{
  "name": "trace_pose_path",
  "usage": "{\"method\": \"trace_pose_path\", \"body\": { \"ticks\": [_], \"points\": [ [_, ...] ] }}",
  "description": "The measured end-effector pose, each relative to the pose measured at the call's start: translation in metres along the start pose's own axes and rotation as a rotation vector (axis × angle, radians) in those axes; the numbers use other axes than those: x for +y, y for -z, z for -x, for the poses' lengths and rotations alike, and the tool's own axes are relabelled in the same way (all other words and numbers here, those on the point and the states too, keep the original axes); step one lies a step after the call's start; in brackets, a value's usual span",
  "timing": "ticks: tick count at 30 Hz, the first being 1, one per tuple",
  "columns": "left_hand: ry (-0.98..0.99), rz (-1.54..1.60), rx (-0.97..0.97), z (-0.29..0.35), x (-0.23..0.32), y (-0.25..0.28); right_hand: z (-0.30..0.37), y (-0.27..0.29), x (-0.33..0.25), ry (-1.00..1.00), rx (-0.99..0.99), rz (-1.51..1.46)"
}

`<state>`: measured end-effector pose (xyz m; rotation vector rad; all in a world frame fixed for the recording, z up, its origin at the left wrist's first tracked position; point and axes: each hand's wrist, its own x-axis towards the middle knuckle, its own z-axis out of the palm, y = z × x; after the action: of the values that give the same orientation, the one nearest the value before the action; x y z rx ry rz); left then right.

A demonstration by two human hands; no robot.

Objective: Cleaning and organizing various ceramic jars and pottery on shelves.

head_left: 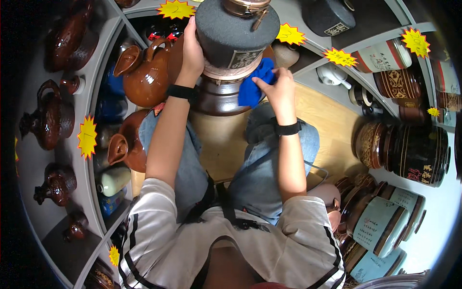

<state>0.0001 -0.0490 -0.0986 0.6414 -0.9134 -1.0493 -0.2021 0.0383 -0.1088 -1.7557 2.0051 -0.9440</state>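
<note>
A dark grey matte ceramic jar (226, 36) with a brownish metal-clasped top and a square label is in front of me, at the top of the head view. My left hand (193, 54) is wrapped against its left side, the thumb hidden. My right hand (280, 89) pinches a blue cloth (255, 89) that lies against the jar's lower right side. Below the grey jar shows a glossy dark brown jar (216, 98); whether the grey jar rests on it I cannot tell.
Glossy brown pitchers (147, 79) crowd close by my left forearm. Grey shelves (103, 58) with brown pots stand at the left. More jars fill shelves at the far right, and large dark jars (416, 154) stand near my right side. Wooden floor (327, 115) shows beside my right knee.
</note>
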Motion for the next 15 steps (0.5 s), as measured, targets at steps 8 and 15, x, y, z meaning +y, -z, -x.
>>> {"method": "trace_pose_path", "body": {
  "ticks": [8, 15],
  "points": [
    [0.062, 0.023, 0.017, 0.0, 0.008, -0.005, -0.011, 0.009, 0.011, 0.061, -0.084, -0.124],
    [0.107, -0.038, 0.023, 0.007, 0.011, -0.007, -0.013, 0.018, 0.006, -0.011, 0.124, -0.281]
  ]
}}
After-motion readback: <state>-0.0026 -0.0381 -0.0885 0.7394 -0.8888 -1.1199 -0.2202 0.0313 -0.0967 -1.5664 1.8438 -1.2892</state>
